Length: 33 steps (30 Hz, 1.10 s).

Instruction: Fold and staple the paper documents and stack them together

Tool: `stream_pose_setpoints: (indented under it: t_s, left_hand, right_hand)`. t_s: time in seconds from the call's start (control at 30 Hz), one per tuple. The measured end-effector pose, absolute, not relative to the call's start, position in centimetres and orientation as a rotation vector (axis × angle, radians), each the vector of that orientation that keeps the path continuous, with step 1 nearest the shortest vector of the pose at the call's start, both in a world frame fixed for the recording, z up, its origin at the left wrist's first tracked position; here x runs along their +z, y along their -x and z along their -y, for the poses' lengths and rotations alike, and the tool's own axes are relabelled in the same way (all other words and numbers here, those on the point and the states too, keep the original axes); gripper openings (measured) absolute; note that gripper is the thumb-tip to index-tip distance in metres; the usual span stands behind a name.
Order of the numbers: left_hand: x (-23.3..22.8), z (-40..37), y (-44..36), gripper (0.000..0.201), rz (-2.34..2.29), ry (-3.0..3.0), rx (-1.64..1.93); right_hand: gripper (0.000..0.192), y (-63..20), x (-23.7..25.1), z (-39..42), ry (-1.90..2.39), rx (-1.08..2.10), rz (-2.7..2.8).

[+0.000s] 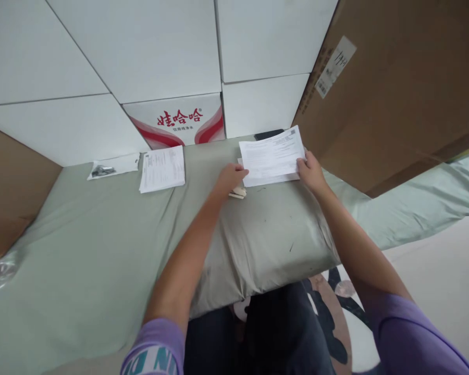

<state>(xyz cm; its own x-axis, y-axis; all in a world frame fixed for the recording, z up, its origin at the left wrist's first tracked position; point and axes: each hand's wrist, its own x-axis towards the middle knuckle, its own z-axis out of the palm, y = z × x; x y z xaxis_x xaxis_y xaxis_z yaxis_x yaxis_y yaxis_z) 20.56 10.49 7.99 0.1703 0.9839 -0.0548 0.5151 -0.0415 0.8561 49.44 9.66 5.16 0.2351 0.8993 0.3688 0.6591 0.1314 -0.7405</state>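
A printed paper sheet (272,155) lies on top of a few more sheets on a grey-green pillow (273,234). My left hand (230,178) grips its left edge. My right hand (311,172) grips its right edge. Under my left hand a small pale wooden object (238,193) sticks out; I cannot tell what it is. A black flat object (268,134) peeks out behind the sheet.
A second stack of printed sheets (163,168) lies to the left on the pale green bedsheet (82,250). Further left sits a small clear bag with dark parts (113,166). White boxes (148,52), a red-printed carton (177,121) and a brown cardboard box (398,88) stand behind.
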Motion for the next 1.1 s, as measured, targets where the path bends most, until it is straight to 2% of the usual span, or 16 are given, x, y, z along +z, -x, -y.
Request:
stream_pose_setpoints:
  t_s: [0.2,0.4,0.87,1.1]
  left_hand:
    - [8.9,-12.1,-17.6,0.032,-1.617,-2.008,0.491]
    - [9.1,-10.6,-13.3,0.051,-1.513,-2.270,0.071]
    - [9.1,-10.5,-13.3,0.041,-1.523,-2.185,-0.196]
    - [8.4,-10.4,-14.3,0.031,-1.747,-2.423,-0.059]
  right_hand:
    - [0.017,-48.5,3.1,-13.1,1.695,0.303,1.440]
    - [0.012,-49.2,1.9,-12.9,1.704,0.236,1.367]
    - [0.013,-49.7,1.3,-12.7,1.768,0.214,1.355]
    - [0.017,-48.1,1.1,-11.9,1.899,0.148,1.307]
